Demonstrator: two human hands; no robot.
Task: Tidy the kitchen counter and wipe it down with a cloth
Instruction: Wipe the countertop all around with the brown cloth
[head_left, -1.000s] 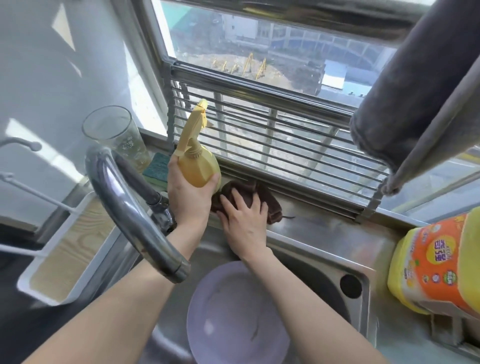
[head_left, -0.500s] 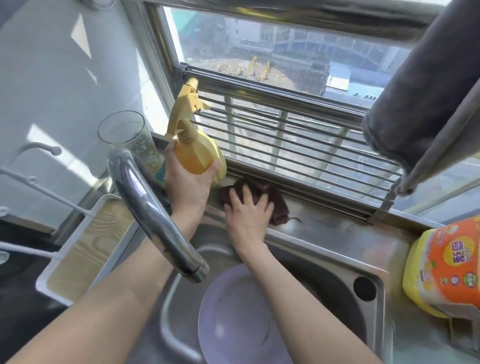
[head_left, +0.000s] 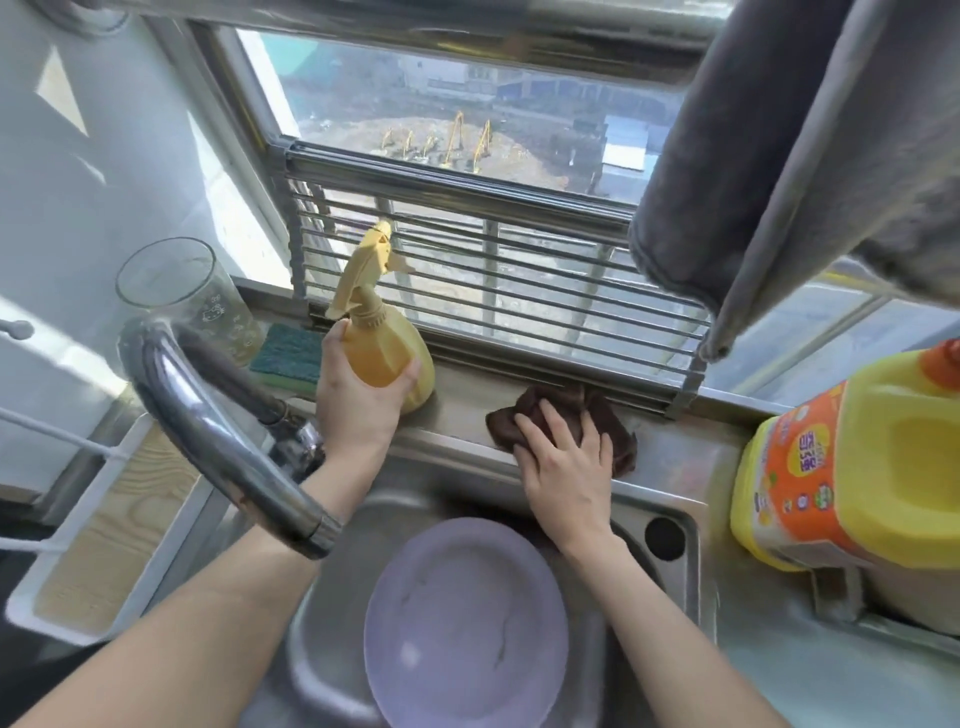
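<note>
My left hand (head_left: 358, 400) grips a yellow spray bottle (head_left: 382, 332), held upright with its base at the steel ledge (head_left: 457, 410) behind the sink. My right hand (head_left: 566, 457) lies flat, fingers spread, pressing a dark brown cloth (head_left: 597, 415) onto that ledge, right of the bottle and just below the window rack. The cloth shows around and beyond my fingers.
A chrome tap (head_left: 218, 426) arches over the sink (head_left: 670, 561), which holds a lilac plate (head_left: 462, 634). A glass jar (head_left: 182, 291) and green sponge (head_left: 291, 353) sit at the back left. A yellow detergent jug (head_left: 857, 467) stands right. A grey towel (head_left: 779, 156) hangs above. A white tray (head_left: 104, 545) sits left.
My right hand has slid the brown cloth to the right along the ledge, away from the spray bottle. The bottle, lifted half a second ago, is back down at the ledge.
</note>
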